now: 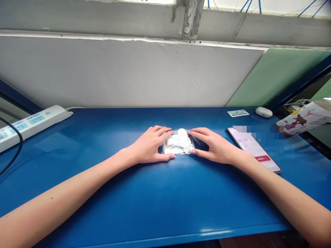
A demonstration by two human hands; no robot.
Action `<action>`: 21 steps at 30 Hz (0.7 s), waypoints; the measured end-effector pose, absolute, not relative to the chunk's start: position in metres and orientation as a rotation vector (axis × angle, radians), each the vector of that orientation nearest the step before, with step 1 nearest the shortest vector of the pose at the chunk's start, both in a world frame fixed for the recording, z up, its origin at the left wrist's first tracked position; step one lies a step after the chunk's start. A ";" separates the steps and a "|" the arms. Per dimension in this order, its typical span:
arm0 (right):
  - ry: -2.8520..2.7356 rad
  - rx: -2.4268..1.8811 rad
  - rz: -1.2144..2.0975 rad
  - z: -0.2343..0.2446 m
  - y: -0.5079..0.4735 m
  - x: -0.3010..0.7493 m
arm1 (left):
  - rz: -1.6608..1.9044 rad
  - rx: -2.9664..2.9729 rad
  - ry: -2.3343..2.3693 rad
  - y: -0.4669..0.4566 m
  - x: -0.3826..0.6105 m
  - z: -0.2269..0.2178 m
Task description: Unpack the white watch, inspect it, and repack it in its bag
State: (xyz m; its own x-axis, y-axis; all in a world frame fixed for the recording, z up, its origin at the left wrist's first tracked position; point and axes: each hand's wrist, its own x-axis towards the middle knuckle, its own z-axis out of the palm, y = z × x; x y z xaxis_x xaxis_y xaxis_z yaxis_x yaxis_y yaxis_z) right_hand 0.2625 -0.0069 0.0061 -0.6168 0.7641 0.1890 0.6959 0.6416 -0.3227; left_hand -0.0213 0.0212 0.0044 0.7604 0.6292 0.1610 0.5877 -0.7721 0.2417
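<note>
- Far left: long white plastic power strip [36, 122] with pale-blue socket faces, aslant on the glossy blue tabletop [165, 199]; thin black cable [19, 137] curving in front.
- Left of centre: bare left hand [152, 144], thumb and fingers spread in a wide curve at the packet's left edge; no pinch visible, firmness of contact impossible to tell.
- Centre: small, flat, shiny silvery packet [171, 148], lying between both hands; white rounded pieces [182, 133] toward the right, inside or on top impossible to tell. Step in hand, by judgement: steadying or squaring the packet; next move probably calling for a light fingertip pinch at an edge.
- Right of centre: bare right hand [216, 146], thumb and fingers likewise well parted, tips at the packet's right edge; nothing lifted.
- Far right: small pale printed card [238, 113]; black-edged phone [250, 146] with lit screen; white rounded case [263, 112]; white printed container [310, 117], tilted.
</note>
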 end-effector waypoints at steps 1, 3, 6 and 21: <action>-2.553 -1.179 0.317 0.006 -0.007 0.262 | 0.358 2.777 0.973 0.021 -0.022 0.004; -2.549 -1.195 0.326 0.007 -0.006 0.263 | 0.369 2.765 0.975 0.021 -0.022 0.003; -2.539 -1.215 0.336 0.007 -0.006 0.264 | 0.383 2.742 0.985 0.021 -0.024 0.002; -2.551 -1.262 0.352 0.007 -0.006 0.264 | 0.477 2.723 0.991 0.021 -0.021 -0.001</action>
